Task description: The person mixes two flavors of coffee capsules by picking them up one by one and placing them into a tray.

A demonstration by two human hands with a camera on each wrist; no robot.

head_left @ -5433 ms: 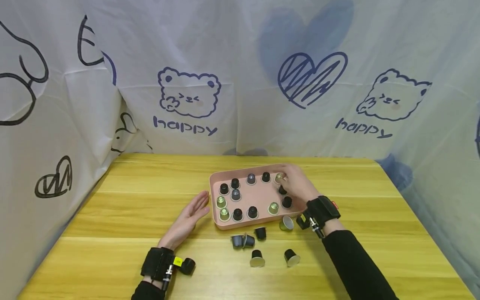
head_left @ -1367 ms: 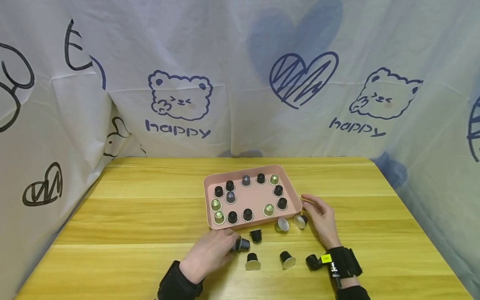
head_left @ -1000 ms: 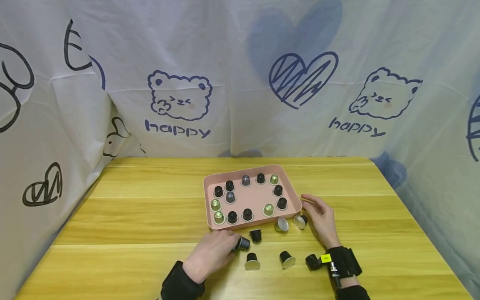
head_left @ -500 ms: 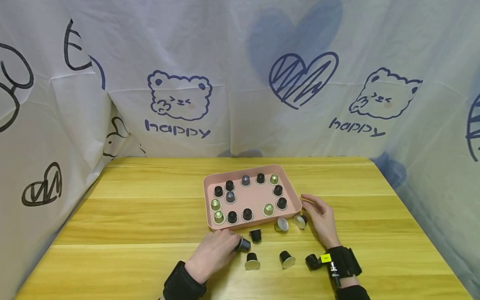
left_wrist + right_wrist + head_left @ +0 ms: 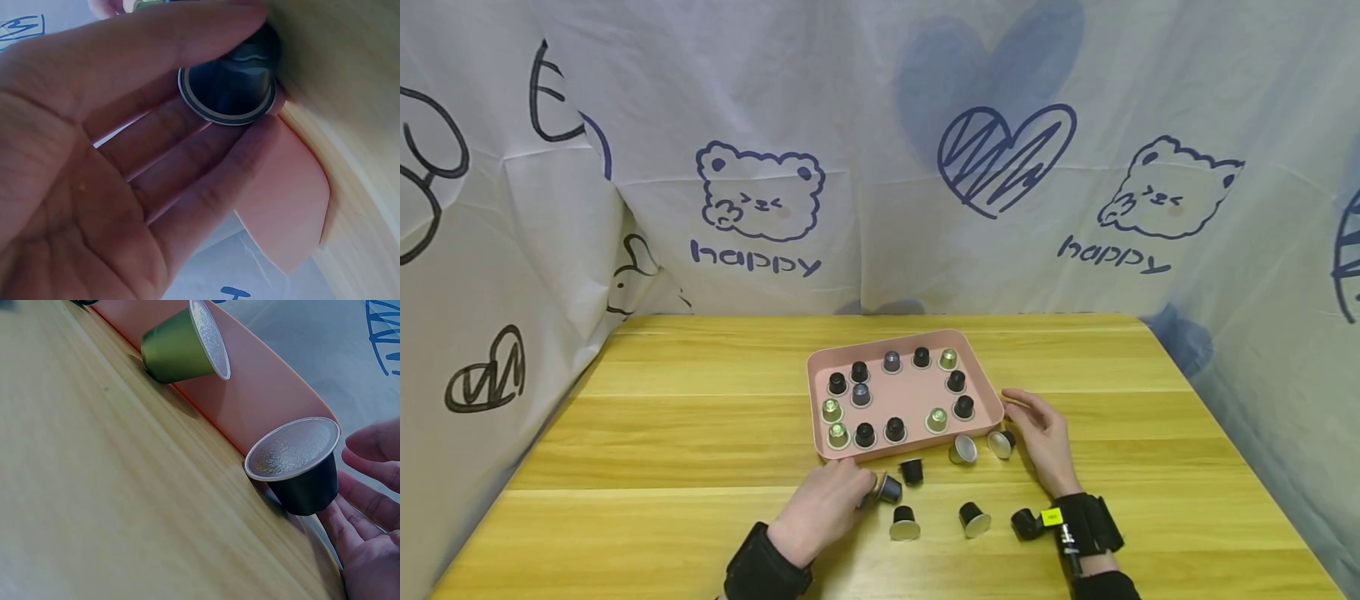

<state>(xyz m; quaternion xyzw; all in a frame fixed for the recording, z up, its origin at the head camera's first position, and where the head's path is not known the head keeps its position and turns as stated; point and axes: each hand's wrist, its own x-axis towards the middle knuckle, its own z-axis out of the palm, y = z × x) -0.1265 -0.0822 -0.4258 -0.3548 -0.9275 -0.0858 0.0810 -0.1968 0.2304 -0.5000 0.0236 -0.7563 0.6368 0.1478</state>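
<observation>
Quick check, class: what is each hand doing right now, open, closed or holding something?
Left hand: holding a dark coffee capsule between thumb and fingers.
Right hand: open, holding nothing, beside the pink tray.

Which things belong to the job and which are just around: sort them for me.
Part of the job, apparently:
pink tray
capsules standing in it
loose capsules outside it
dark capsule in the left hand

Just around:
printed cloth behind
wooden table underneath
black wrist straps

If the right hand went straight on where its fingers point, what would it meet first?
Most likely the pink tray: the right hand points at its near right corner, though whether they touch is unclear.
</observation>
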